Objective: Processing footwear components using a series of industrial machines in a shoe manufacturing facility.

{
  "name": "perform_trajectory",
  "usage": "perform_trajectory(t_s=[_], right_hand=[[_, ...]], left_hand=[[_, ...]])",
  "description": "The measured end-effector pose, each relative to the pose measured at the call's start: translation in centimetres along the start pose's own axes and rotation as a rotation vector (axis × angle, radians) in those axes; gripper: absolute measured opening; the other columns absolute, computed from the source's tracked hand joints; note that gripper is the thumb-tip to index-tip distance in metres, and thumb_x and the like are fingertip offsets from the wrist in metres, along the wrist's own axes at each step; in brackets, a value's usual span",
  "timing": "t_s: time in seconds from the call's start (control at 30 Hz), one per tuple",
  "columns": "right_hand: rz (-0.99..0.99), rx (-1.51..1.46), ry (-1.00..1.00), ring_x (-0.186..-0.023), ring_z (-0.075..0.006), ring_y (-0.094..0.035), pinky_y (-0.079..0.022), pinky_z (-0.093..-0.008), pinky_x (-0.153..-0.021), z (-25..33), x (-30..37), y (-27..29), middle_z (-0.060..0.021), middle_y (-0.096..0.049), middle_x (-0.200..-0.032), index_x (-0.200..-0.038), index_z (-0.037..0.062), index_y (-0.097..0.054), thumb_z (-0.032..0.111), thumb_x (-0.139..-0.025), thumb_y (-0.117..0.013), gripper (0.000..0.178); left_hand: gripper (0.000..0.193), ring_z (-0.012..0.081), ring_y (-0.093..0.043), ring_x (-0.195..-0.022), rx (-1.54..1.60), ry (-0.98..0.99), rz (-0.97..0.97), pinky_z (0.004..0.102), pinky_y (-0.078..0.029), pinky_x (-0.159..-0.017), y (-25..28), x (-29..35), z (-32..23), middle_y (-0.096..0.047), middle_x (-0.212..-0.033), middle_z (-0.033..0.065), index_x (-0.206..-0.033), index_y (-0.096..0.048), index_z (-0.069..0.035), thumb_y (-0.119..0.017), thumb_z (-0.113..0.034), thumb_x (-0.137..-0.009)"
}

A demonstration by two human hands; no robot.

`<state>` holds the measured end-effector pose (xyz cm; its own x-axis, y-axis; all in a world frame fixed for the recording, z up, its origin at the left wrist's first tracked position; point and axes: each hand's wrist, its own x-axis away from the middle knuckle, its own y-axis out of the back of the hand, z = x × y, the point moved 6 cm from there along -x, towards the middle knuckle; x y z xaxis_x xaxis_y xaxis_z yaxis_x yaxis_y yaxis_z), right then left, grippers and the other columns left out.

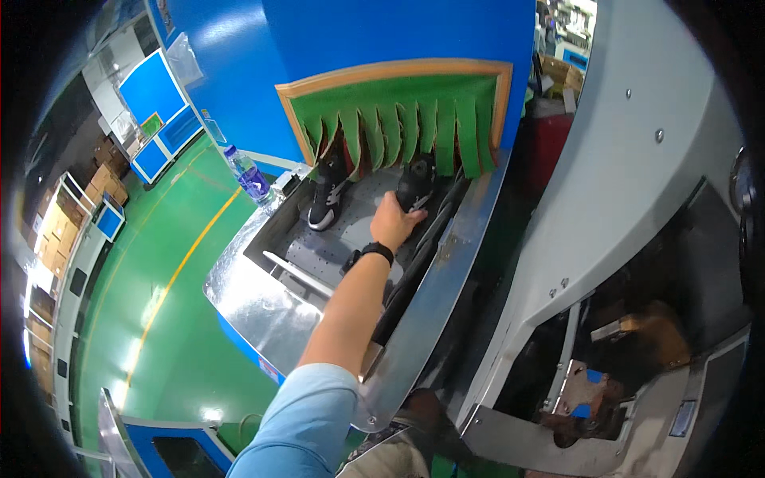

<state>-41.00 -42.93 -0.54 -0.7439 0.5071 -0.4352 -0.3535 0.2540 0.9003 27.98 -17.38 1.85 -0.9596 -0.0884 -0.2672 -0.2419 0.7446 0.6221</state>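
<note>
My left hand (pixel 393 224), with a black band on its wrist, reaches across the metal bed of a blue machine. Its fingers close around the near end of a black shoe (pixel 416 182). The far part of that shoe sits by the hanging green strips (pixel 398 131) of the machine's opening. To its left, a second black shoe (pixel 325 199) with a whitish sole rests on the perforated grey conveyor surface (pixel 307 248), its far end also at the strips. My right hand does not show.
A bottle with a purple label (pixel 249 177) stands on the bed's left edge. A white bar (pixel 296 272) crosses the bed's near part. Close on the right rises a large grey machine (pixel 574 215). Green floor (pixel 171 319) with a yellow line lies to the left.
</note>
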Motion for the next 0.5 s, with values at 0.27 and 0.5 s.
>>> perform_trajectory(t_s=[0.27, 0.5], right_hand=[[0.125, -0.033, 0.114, -0.103, -0.0397, -0.059, -0.05, -0.0506, -0.086, 3.5, -3.6, 0.8, -0.0234, -0.058, -0.117, -0.14, 0.0119, -0.052, 0.023, -0.098, -0.06, 0.045], [0.599, -1.849, -0.125, -0.134, -0.0337, -0.048, -0.035, -0.0454, -0.113, 16.9, -2.6, 3.8, -0.0203, -0.049, -0.145, -0.157, 0.0007, -0.018, 0.036, -0.092, -0.073, 0.092]], left_hand=[[0.06, 0.0189, -0.068, -0.093, 0.521, 0.086, 0.382, 0.0311, -0.055, -0.081, 13.8, 8.1, 0.6, -0.069, -0.105, 0.0115, -0.118, -0.059, 0.002, -0.086, -0.02, -0.069], [0.081, 0.0168, -0.06, -0.109, 0.809, 0.283, 0.637, 0.0329, -0.047, -0.098, 28.1, 34.1, -2.5, -0.063, -0.122, 0.0079, -0.132, -0.054, 0.0, -0.089, -0.026, -0.065]])
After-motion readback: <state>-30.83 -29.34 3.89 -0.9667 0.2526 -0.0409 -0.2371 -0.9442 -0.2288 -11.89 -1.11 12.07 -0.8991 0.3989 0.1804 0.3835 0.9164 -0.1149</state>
